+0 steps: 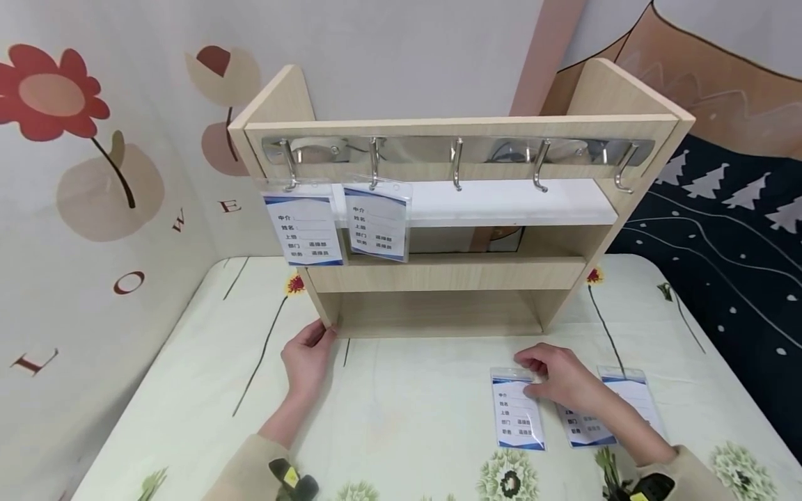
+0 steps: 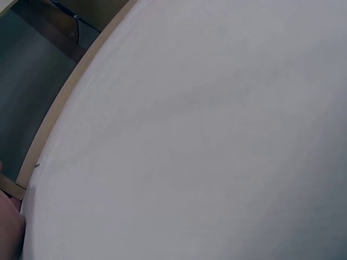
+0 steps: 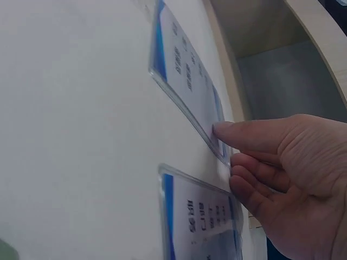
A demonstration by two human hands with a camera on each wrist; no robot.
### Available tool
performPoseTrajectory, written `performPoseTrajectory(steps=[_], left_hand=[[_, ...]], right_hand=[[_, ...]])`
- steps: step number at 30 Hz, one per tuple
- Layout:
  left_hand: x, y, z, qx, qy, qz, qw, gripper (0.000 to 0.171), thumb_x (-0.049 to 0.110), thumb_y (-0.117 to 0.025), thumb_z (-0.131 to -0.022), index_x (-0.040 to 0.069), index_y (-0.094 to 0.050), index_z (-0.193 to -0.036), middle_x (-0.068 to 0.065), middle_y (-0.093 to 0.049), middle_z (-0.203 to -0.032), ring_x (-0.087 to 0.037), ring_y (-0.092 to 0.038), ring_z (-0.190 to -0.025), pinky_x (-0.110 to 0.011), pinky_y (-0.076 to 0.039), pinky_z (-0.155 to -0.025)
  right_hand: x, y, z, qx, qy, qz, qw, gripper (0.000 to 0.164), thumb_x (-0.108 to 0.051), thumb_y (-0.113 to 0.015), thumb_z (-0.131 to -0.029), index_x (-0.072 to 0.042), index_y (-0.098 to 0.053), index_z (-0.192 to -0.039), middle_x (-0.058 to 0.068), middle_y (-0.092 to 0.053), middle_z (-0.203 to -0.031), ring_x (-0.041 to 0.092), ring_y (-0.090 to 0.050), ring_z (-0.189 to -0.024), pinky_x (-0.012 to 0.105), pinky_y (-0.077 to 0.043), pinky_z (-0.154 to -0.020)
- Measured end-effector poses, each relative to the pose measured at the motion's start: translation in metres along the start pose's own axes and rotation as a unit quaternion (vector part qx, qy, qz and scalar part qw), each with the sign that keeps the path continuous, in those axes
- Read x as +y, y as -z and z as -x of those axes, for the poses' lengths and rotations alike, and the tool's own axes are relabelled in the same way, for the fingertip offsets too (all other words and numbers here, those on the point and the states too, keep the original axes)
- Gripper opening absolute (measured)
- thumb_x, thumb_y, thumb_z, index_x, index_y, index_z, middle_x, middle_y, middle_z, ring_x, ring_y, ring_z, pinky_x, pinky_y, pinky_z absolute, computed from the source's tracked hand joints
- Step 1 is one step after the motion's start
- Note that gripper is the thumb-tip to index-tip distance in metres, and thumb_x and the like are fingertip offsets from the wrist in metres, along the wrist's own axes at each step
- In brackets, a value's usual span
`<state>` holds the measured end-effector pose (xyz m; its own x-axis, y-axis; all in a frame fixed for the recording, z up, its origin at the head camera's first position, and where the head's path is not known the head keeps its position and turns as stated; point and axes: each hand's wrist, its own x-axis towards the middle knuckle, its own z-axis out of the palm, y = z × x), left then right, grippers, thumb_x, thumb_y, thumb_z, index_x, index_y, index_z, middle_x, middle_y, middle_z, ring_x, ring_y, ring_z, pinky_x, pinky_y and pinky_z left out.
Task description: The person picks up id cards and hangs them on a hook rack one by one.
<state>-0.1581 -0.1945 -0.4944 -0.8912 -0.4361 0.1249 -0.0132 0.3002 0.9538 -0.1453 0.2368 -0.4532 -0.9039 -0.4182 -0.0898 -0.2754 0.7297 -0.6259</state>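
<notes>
A light wooden shelf (image 1: 447,275) stands on the table, with a metal hook rail (image 1: 413,151) across its upper front. My left hand (image 1: 308,358) grips the lower left corner of its side panel; only a sliver of this hand (image 2: 10,230) enters the left wrist view. Two ID badges in clear sleeves hang from the leftmost hooks: one badge (image 1: 307,229) and a slightly tilted badge (image 1: 378,221). My right hand (image 1: 564,376) has its thumb on the face of a third badge (image 1: 516,421), near the top end, with curled fingers at that edge. Another badge (image 1: 585,426) lies partly under the right forearm.
The table carries a pale cloth (image 1: 413,403) with printed flowers. A white panel (image 1: 507,203) spans the shelf below the hooks. Behind it hang a patterned curtain (image 1: 156,181) at the left and a dark printed cloth (image 1: 720,278) at the right.
</notes>
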Motion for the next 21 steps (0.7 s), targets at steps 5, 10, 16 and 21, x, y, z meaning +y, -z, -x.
performPoseTrajectory(steps=[5,10,16,21], left_hand=[[-0.0011,0.0003,-0.0006,-0.002,0.001,-0.003,1.0000,0.029,0.006,-0.070,-0.097,-0.003,-0.071,-0.124,-0.021,-0.072,-0.119,-0.033,-0.069,-0.111,-0.006,-0.051,-0.077],[-0.0016,0.0018,-0.0009,0.001,0.007,-0.009,0.9999,0.029,0.007,-0.070,-0.097,-0.002,-0.071,-0.125,-0.020,-0.072,-0.119,-0.031,-0.070,-0.110,-0.006,-0.051,-0.077],[-0.0013,0.0022,0.0008,0.003,0.005,-0.008,1.0000,0.029,0.007,-0.071,-0.096,-0.002,-0.072,-0.124,-0.019,-0.072,-0.118,-0.027,-0.070,-0.108,-0.008,-0.052,-0.077],[-0.0010,0.0013,0.0000,-0.004,0.000,-0.002,1.0000,0.030,0.008,-0.071,-0.097,-0.002,-0.071,-0.125,-0.021,-0.071,-0.120,-0.032,-0.069,-0.111,-0.007,-0.052,-0.078]], right_hand=[[-0.0007,-0.0034,-0.0012,0.007,-0.006,-0.009,1.000,0.047,-0.005,-0.090,-0.076,-0.002,-0.071,-0.119,-0.004,-0.065,-0.101,0.014,-0.055,-0.087,0.029,-0.052,-0.072],[-0.0009,-0.0051,-0.0024,0.008,-0.012,-0.011,1.000,0.043,-0.003,-0.088,-0.077,-0.004,-0.072,-0.117,-0.004,-0.065,-0.100,0.015,-0.056,-0.088,0.029,-0.053,-0.074],[-0.0015,-0.0048,-0.0008,0.008,-0.012,-0.019,1.000,0.040,-0.003,-0.088,-0.078,-0.006,-0.072,-0.114,-0.005,-0.065,-0.099,0.014,-0.056,-0.088,0.028,-0.053,-0.075],[-0.0018,-0.0043,0.0003,0.012,-0.002,-0.017,1.000,0.042,-0.002,-0.088,-0.077,-0.004,-0.071,-0.116,-0.004,-0.065,-0.100,0.014,-0.056,-0.088,0.029,-0.053,-0.075]])
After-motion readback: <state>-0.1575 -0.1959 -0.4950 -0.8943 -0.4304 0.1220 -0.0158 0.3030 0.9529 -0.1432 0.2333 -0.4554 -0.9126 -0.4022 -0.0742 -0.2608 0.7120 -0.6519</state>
